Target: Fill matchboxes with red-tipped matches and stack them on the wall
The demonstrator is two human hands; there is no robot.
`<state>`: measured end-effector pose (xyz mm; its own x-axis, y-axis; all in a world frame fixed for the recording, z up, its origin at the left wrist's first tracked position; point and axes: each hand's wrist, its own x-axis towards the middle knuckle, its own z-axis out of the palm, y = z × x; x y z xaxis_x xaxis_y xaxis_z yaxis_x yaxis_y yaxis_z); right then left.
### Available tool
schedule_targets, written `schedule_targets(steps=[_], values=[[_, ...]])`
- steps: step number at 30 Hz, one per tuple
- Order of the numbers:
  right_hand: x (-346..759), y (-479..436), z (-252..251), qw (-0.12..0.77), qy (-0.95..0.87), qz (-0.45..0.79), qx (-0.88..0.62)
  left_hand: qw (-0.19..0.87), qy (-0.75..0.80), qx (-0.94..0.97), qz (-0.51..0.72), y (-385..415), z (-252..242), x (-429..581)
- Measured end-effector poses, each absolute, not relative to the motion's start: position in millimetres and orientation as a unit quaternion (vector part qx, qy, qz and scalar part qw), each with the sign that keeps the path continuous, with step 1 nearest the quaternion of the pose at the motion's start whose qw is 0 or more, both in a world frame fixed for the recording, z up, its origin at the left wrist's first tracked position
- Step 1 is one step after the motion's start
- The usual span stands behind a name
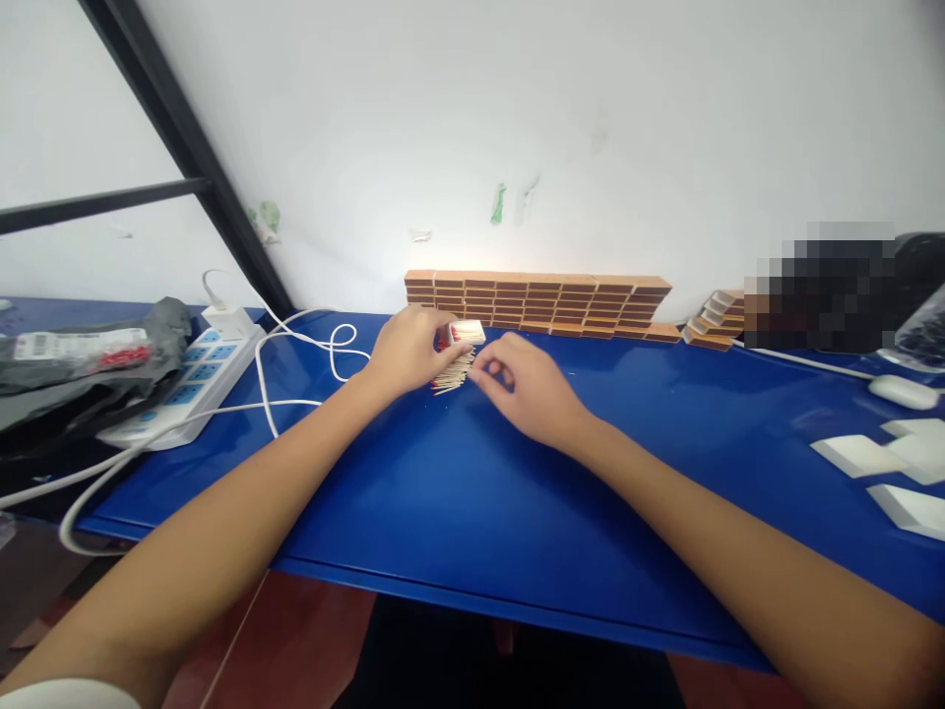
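My left hand (408,348) rests on the blue table (458,492), fingers closed round a small white matchbox tray (467,332) with red-tipped matches in it. A loose bundle of matches (453,376) lies on the table just under that hand. My right hand (528,387) sits close to the right of the bundle, fingers curled in a pinch beside the match ends; what they hold, if anything, I cannot make out.
A wall of stacked brown matchboxes (538,303) lines the back of the table, with more boxes (715,320) to its right. White trays (886,468) lie at the right edge. A power strip (192,379) with white cables and a grey bag (81,364) sit left.
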<state>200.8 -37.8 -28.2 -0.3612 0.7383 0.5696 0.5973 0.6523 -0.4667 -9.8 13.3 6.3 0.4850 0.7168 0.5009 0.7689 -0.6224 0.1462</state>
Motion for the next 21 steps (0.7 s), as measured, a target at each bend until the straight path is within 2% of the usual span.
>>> schedule_targets(steps=[4,16,18,21], values=[[189.1,-38.3,-37.5,0.315,-0.857,0.134,-0.386,0.053,-0.446,-0.857,-0.253,15.2,7.6,-12.2],[192.3,-39.2,-33.6,0.267,-0.859,0.161,-0.406,0.059,-0.444,-0.862,-0.236,13.9,6.7,-11.6],[199.1,-38.0,-31.4,0.274,-0.864,0.158,-0.392,0.056,-0.439,-0.867,-0.23,14.6,6.1,-11.9],[211.4,-33.2,-26.4,0.334,-0.849,0.124,-0.391,0.051,-0.416,-0.878,-0.23,15.1,3.4,-11.5]])
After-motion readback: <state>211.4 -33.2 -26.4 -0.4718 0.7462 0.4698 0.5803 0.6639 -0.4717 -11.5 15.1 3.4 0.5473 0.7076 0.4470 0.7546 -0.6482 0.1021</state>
